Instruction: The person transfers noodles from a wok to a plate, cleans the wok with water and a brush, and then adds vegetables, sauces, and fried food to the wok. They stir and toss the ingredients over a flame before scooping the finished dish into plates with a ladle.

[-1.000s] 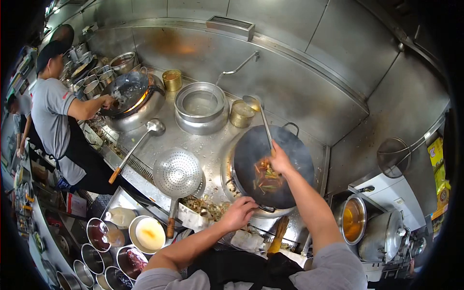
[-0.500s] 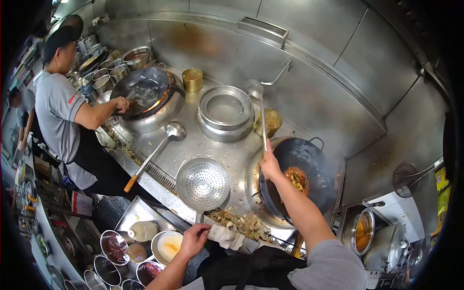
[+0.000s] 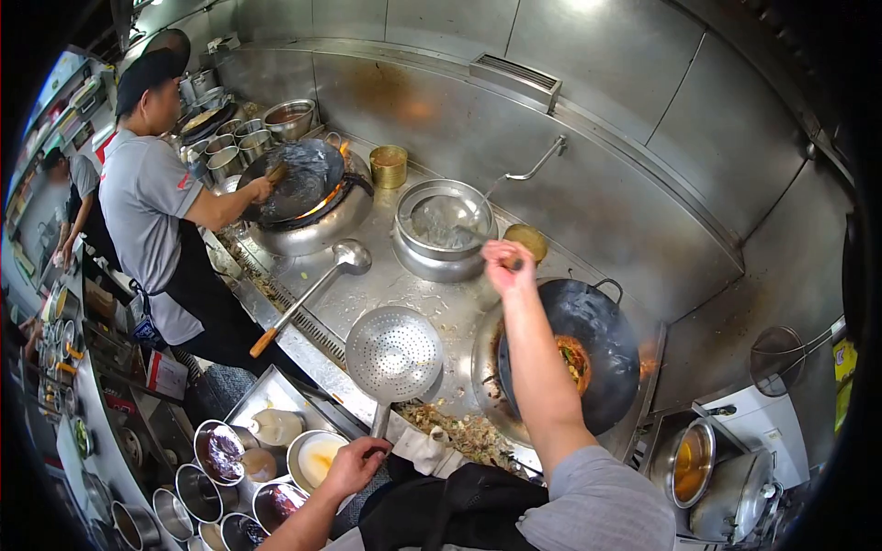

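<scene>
My right hand [image 3: 507, 262] is closed around a long-handled ladle, its blurred shaft reaching into the strainer-topped steel pot [image 3: 409, 241]. Below my right forearm, a black wok [image 3: 606, 367] holds reddish-brown food [image 3: 574, 361] with green pieces. My left hand [image 3: 356, 466] has its fingers curled together by the counter's front edge, beside the lower handle of a perforated skimmer [image 3: 395, 354]. What those fingers hold, if anything, is hidden. A white folded cloth [image 3: 424, 452] lies just right of that handle. Another ladle [image 3: 312, 292] with a wooden grip rests on the stove.
A co-worker [image 3: 156, 202] at the left works over a second wok [image 3: 299, 184] with flames at its rim. Steel containers [image 3: 204, 496] crowd the lower left. Food scraps [image 3: 469, 430] fill the front gutter. A pot of orange liquid [image 3: 691, 464] stands lower right.
My right hand has brought the ladle from upright near the tap down into the strainer-topped pot. My left hand has drawn slightly back toward me. The view has shifted a little.
</scene>
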`<state>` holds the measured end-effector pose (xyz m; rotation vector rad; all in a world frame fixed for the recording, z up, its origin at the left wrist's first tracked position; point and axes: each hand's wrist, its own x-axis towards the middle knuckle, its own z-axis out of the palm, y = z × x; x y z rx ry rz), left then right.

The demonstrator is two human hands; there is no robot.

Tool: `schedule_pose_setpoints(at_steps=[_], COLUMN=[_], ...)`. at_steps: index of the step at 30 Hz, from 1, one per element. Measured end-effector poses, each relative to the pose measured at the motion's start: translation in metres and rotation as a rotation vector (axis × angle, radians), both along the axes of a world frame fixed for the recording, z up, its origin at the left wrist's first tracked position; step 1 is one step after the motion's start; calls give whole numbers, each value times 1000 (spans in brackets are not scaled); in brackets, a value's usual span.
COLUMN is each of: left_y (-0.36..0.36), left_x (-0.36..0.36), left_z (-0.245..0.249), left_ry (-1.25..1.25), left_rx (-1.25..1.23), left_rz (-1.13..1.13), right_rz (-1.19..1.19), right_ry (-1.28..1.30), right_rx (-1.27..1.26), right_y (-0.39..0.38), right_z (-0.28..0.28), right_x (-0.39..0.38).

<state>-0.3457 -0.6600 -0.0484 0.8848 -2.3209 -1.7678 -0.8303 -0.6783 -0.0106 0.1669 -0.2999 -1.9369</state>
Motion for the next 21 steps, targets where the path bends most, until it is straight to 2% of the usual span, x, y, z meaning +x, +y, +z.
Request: schedule_pose_setpoints(at_steps=[1,2,3,4,5,7,8,9,10,11,12,13,14,17,19,21], left_y=[1,2,3,6,9,17,22,27,32,38,47,58,69,102,127,146], left_x=[-3,-8,-12,-15,-18,-24,-27,-29,-34,-39,-40,-46,-51,-63,-63,-55], left_z=[1,4,6,6,0,-2,-3,-6,-12,-18,-25,-23,-21,-21,-25,-29], left_ry=[-34,-31,9,48,80,94,108,56,52,73,89,74,62,131,212,192], left_rx=[25,26,-49,-122,-96,-98,-99,-38,-37,-99,-155,-191,-173,-295,-316,-389], left_rz=[13,7,-3,-16,-7,-11,-9,0,-3,-49,-88,-116,-121,-149,-76,-27], right_rz=[-131,-111,-188,-364,-581,-626,-880,-601,-600,-575,-367,-564,-789,-714,-436,-234], right_ry=[95,86,161,385,646,1040,1138,1034,904,1314,1394,1817,2273,2347,1659,1664], right_rx=[18,-73,-34,269,709,1581,1702,1793,1656,2021,2050,2176,2215,1990,1647,1548], right_y=[31,64,96,128,153,205,249,292,363,390,414,451,489,524,531,508], right_z=[2,6,-14,-18,-20,-18,-71,-26,-65,-33,8,-11,-30,-29,-39,-8], right_x=[-4,-4,-25,-29,-26,-9,-41,-9,-48,-9,29,37,48,107,131,153])
